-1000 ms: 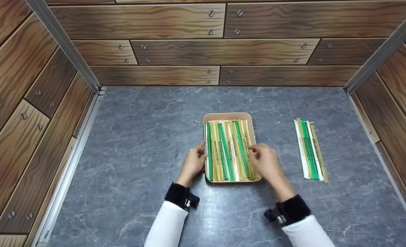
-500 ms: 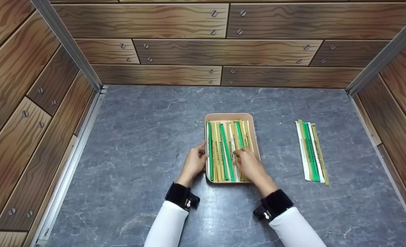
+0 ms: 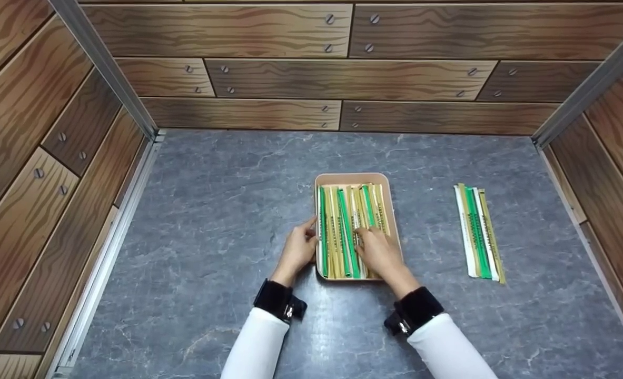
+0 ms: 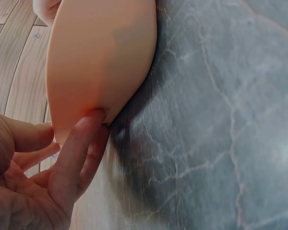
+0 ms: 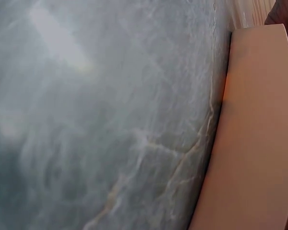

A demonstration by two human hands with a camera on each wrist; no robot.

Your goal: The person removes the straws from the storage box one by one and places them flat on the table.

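Note:
In the head view, a peach-coloured tray [image 3: 395, 247] holds a row of long, slim wrapped straws [image 3: 333, 231] in green, white and brown, with small print on their wrappers. My left hand [image 3: 296, 247] grips the tray's left side. The left wrist view has its thumb at the rim and other fingers [image 4: 72, 158] low against the outer wall. Reaching over the tray's right half, my right hand [image 3: 379, 255] pinches at a straw between thumb and forefinger; the hand hides the straws below it. Only the tray's outer wall [image 5: 254, 129] fills the right side of the right wrist view.
To the right of the tray, a loose bundle of several green, white and brown wrapped straws [image 3: 477, 234] lies on the grey marbled table [image 3: 227, 210]. Wood-patterned panels [image 3: 269, 79] and metal corner posts [image 3: 103, 71] enclose the table at the back and sides.
My right hand has moved left from the tray's right rim onto the straws inside, then slightly farther left. My left hand stays at the tray's left side.

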